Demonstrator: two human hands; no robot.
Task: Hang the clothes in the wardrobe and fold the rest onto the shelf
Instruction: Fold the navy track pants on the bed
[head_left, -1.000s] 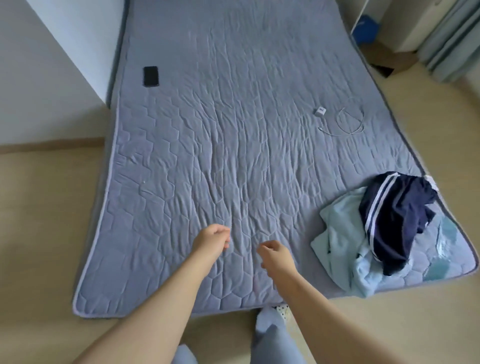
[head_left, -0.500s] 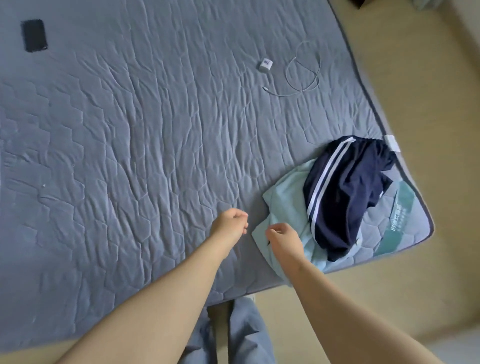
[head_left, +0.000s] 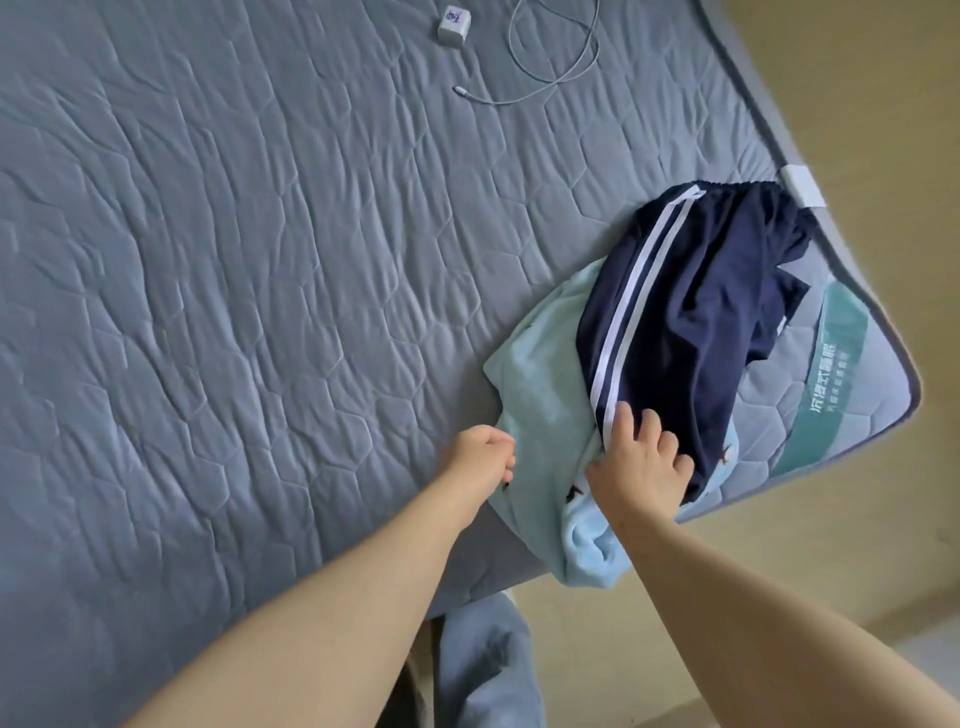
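Where the quilted grey mattress (head_left: 260, 260) reaches its near right corner, navy sports bottoms (head_left: 701, 291) with 2 white side stripes lie crumpled on a light-blue garment (head_left: 540, 395). The right hand (head_left: 641, 462) rests on the bottoms' near end with its fingers spread. The left hand (head_left: 480, 452), fingers curled, sits at the light-blue garment's left edge; whether it pinches cloth cannot be told.

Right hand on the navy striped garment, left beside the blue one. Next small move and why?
Probably close the right hand on the near end of the navy garment and lift it off. It lies on top of the light blue garment, and the fingers rest spread on it, not gripping. The left hand is curled at the blue edge; whether it pinches cloth is unclear.
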